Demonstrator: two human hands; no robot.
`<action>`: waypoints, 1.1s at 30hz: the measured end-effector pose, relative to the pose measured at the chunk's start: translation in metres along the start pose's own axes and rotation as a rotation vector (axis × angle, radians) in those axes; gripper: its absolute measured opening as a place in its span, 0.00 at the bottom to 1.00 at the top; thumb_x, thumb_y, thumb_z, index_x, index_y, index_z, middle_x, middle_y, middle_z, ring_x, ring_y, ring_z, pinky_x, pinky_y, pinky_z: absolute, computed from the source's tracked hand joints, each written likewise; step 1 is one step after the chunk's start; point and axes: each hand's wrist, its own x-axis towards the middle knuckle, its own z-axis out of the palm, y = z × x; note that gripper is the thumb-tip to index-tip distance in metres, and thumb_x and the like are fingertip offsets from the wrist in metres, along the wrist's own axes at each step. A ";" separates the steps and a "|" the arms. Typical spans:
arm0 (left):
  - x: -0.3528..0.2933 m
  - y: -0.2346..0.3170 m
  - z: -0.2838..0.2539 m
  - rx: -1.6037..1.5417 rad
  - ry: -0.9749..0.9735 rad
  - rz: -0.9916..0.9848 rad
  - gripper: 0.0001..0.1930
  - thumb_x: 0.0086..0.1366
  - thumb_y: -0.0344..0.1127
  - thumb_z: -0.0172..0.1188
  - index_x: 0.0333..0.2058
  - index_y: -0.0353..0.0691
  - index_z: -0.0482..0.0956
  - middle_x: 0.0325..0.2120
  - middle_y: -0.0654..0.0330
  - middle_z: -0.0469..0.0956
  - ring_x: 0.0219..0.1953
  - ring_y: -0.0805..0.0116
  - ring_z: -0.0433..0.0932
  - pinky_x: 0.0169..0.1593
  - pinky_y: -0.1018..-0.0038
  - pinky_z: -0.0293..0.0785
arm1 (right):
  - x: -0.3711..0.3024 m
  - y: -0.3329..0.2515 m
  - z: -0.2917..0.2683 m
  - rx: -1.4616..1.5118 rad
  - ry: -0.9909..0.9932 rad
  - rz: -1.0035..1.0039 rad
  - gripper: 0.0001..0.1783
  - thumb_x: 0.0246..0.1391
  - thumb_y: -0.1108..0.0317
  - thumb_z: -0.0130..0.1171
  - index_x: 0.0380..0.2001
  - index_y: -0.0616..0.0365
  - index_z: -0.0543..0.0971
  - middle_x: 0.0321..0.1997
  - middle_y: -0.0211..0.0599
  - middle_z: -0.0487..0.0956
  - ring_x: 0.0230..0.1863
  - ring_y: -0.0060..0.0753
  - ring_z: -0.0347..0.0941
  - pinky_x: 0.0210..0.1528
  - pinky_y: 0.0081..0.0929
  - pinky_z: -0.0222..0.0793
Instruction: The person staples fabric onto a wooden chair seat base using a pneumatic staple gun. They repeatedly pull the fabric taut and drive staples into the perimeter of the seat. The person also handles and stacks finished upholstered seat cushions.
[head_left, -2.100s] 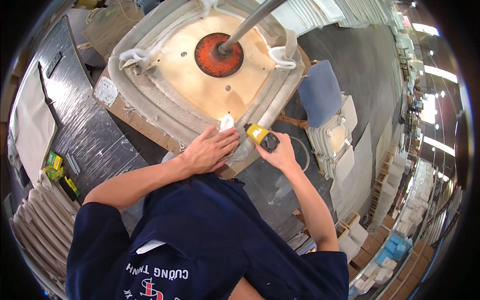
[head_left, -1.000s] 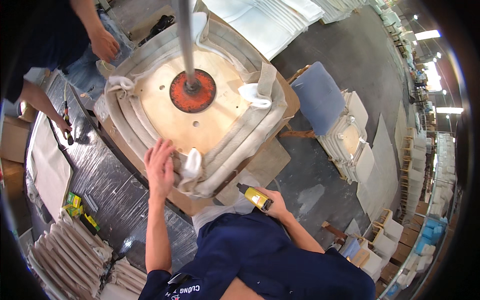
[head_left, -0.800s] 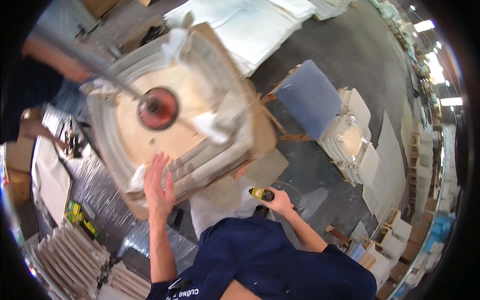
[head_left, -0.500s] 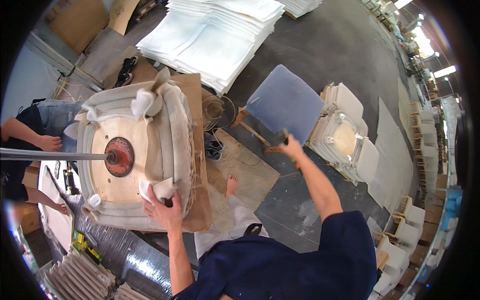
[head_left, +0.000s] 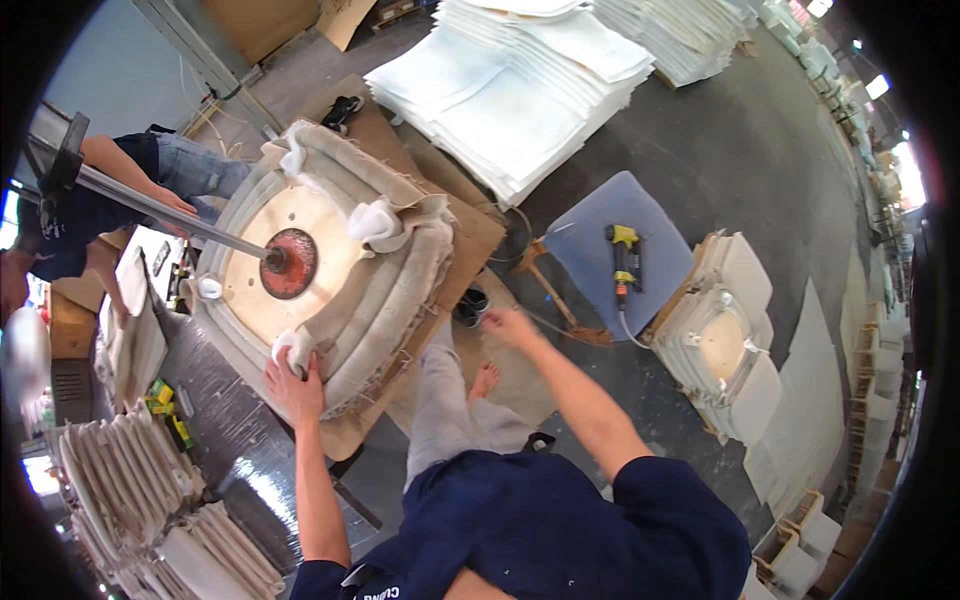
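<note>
A pile of upholstered chair seats with beige fabric edges (head_left: 385, 330) lies on my left, topped by a bare wooden board (head_left: 240, 285). A rod with a round red foot (head_left: 290, 262) presses on the board. At the pile's near corner, my left hand (head_left: 297, 388) is closed on the beige fabric flap, with white padding (head_left: 290, 350) beside the fingers. My right hand (head_left: 510, 328) is off the pile's right side, empty, its fingers loosely bent. A yellow-and-black air staple gun (head_left: 624, 262) with a hose lies on a blue-grey padded stool (head_left: 575, 235).
Another person's arm (head_left: 150, 185) is across the pile at the left. White sheets (head_left: 500, 80) are stacked on the floor beyond. Finished-looking seats (head_left: 715, 340) stand right of the stool. Folded beige covers (head_left: 130, 470) fill the lower left. A hose (head_left: 632, 328) hangs off the stool.
My right hand has let go of the staple gun on the stool and moved left towards the pile. My left hand stays at the fabric corner. The view has turned.
</note>
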 end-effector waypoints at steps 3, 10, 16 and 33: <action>-0.007 -0.005 -0.002 0.027 0.009 -0.046 0.27 0.67 0.49 0.71 0.60 0.46 0.76 0.55 0.45 0.77 0.60 0.37 0.72 0.63 0.46 0.68 | -0.043 0.006 0.018 -0.058 -0.086 -0.012 0.18 0.62 0.54 0.65 0.48 0.54 0.88 0.43 0.44 0.90 0.45 0.46 0.87 0.51 0.41 0.81; -0.012 0.002 0.005 -0.022 0.096 0.010 0.27 0.66 0.48 0.72 0.59 0.44 0.77 0.53 0.45 0.79 0.58 0.39 0.73 0.61 0.48 0.70 | -0.138 0.139 -0.027 0.012 0.204 0.334 0.16 0.66 0.57 0.62 0.46 0.57 0.88 0.32 0.33 0.87 0.31 0.25 0.83 0.38 0.30 0.80; -0.004 0.000 0.016 -0.097 0.178 0.084 0.26 0.63 0.48 0.75 0.54 0.41 0.82 0.49 0.47 0.82 0.55 0.41 0.76 0.62 0.51 0.70 | -0.261 0.222 -0.065 0.349 0.107 0.709 0.12 0.66 0.58 0.61 0.37 0.55 0.84 0.26 0.36 0.84 0.21 0.35 0.80 0.18 0.36 0.71; -0.026 -0.006 -0.041 -0.797 0.305 -0.181 0.11 0.78 0.34 0.59 0.49 0.35 0.86 0.39 0.47 0.82 0.42 0.53 0.80 0.48 0.60 0.75 | -0.176 0.081 -0.041 0.273 0.001 0.139 0.11 0.70 0.72 0.57 0.52 0.61 0.82 0.41 0.38 0.87 0.38 0.31 0.85 0.42 0.25 0.78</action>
